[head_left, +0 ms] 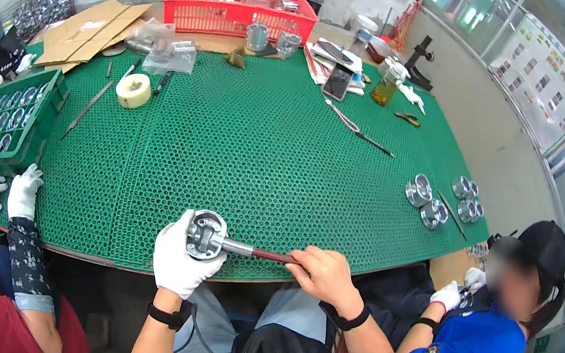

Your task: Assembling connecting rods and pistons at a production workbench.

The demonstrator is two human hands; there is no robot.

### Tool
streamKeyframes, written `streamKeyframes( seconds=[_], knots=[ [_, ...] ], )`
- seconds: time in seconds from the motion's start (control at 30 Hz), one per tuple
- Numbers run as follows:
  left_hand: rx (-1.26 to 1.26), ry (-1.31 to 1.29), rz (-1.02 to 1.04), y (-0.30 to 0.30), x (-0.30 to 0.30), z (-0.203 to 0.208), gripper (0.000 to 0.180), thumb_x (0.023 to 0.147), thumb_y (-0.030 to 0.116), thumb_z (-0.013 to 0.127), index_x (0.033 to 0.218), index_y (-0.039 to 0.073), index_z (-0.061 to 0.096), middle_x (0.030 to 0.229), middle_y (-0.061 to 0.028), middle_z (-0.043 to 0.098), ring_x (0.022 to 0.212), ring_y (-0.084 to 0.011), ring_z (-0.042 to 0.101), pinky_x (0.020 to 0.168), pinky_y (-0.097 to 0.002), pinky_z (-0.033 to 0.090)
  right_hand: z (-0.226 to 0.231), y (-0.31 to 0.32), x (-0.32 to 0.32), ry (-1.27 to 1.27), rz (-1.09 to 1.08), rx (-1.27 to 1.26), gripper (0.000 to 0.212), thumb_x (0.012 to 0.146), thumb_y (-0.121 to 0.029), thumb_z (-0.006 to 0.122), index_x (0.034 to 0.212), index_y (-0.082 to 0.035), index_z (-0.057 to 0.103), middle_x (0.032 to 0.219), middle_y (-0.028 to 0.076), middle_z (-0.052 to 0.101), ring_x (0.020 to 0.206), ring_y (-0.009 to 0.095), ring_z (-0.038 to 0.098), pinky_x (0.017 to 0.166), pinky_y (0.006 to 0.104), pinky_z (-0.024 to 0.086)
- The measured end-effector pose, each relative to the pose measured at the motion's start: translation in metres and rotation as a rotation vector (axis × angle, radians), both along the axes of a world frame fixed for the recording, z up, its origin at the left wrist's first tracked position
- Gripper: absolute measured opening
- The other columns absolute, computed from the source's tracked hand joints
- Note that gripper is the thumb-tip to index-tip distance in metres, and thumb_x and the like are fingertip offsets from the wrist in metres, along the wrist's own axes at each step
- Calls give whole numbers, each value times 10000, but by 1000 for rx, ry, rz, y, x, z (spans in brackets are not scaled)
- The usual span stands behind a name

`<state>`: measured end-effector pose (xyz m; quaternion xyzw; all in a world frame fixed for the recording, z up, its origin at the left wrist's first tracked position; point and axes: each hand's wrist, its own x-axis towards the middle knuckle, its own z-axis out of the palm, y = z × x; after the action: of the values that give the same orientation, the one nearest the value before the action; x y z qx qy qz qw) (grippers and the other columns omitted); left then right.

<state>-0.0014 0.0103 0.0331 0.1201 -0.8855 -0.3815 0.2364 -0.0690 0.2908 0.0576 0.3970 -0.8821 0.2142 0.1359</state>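
My left hand (175, 260), in a white glove, is wrapped round a silver metal piston (205, 234), its hollow side facing up. My bare right hand (324, 275) pinches the dark red handle of a hand tool (272, 255) with a thick silver front section. The tool's front end meets the right side of the piston; its tip and exact kind cannot be made out. Both hands are over the near edge of the green perforated mat (215, 135).
Several pistons (419, 190) stand at the right, near a thin rod (452, 215). At left, a co-worker's gloved hands (24, 192) are by a green crate (43, 105) of pistons. A red basket (231, 11), tape roll (134, 91), phone (337, 83) and pliers (408, 119) lie farther off.
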Motion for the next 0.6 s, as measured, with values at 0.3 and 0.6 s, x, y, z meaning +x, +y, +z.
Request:
streamKeyframes(
  seconds=[0.3, 0.6],
  knots=[
    [140, 62, -210, -1, -11, 40, 570, 609, 321, 850, 1102, 101, 667, 920, -123, 723, 832, -333, 712, 769, -411, 573, -4, 4, 4, -16, -16, 12, 202, 861, -258, 764, 979, -106, 704, 767, 77, 617, 630, 302, 635, 562, 419, 509],
    [-3, 40, -68, -5, 24, 15, 783, 618, 361, 885, 1268, 29, 603, 1016, -150, 706, 884, -353, 683, 833, -431, 541, -15, 1, 17, -59, 66, -56, 184, 815, -182, 786, 940, -76, 703, 739, 90, 622, 600, 322, 609, 541, 428, 467]
  ],
)
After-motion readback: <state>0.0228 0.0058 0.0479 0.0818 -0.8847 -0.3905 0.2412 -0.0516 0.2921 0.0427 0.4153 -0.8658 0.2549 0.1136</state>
